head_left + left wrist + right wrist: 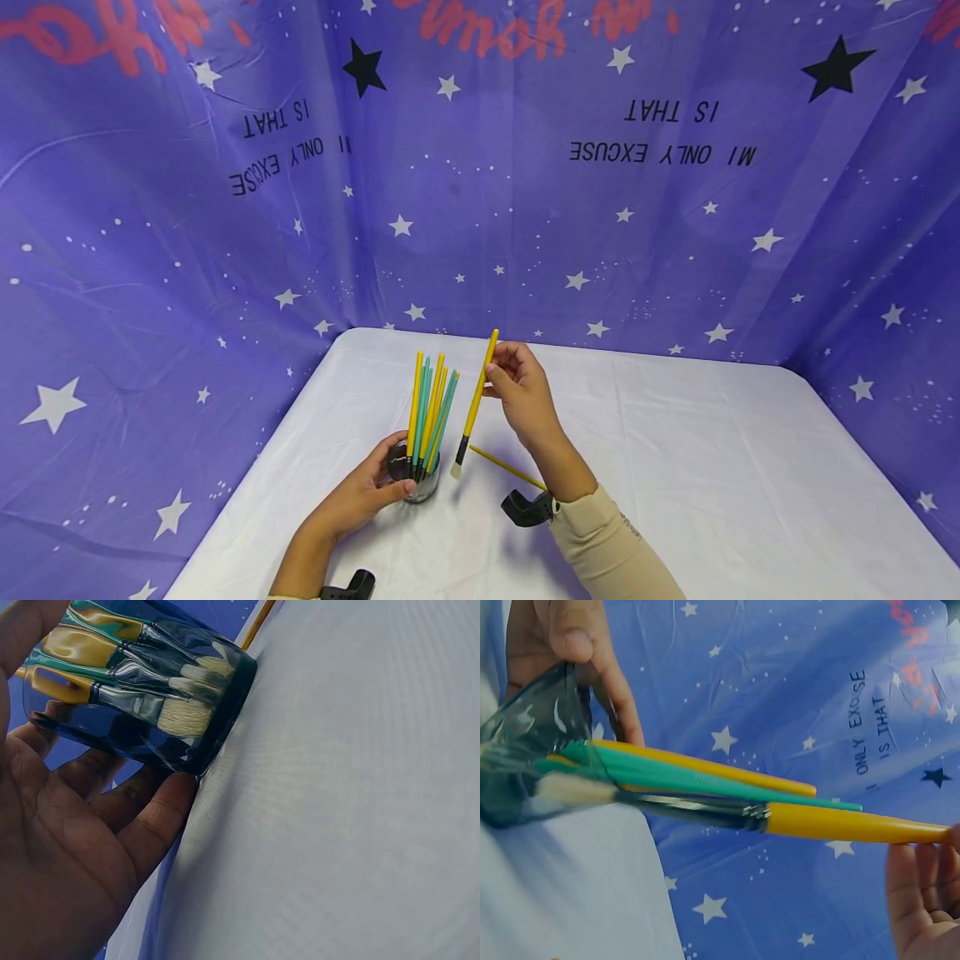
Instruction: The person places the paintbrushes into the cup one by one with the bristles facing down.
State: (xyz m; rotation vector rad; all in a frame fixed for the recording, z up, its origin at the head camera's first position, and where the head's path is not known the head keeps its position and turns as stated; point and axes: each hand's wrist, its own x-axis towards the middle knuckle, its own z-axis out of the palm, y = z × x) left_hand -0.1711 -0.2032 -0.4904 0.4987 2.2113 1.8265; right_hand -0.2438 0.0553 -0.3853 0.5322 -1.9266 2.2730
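My left hand [363, 493] holds a clear drinking glass [425, 490] around its side, at the left of the table. Several yellow and green paintbrushes [430, 417] stand in it, bristles down; their pale bristles [184, 718] show through the glass wall in the left wrist view. Just right of the glass, my right hand [527, 398] pinches a yellow paintbrush [477, 400] near the upper part of its handle. That brush tilts with its pale bristles downward, above the table and apart from the glass. In the right wrist view its black ferrule [697, 810] is visible.
Another thin yellow stick [504, 465], likely a brush handle, lies on the white-covered table [697, 467], partly hidden behind my right wrist. A purple curtain [525, 225] with stars and lettering surrounds the table's back and sides. Black devices [527, 508] sit on both wrists.
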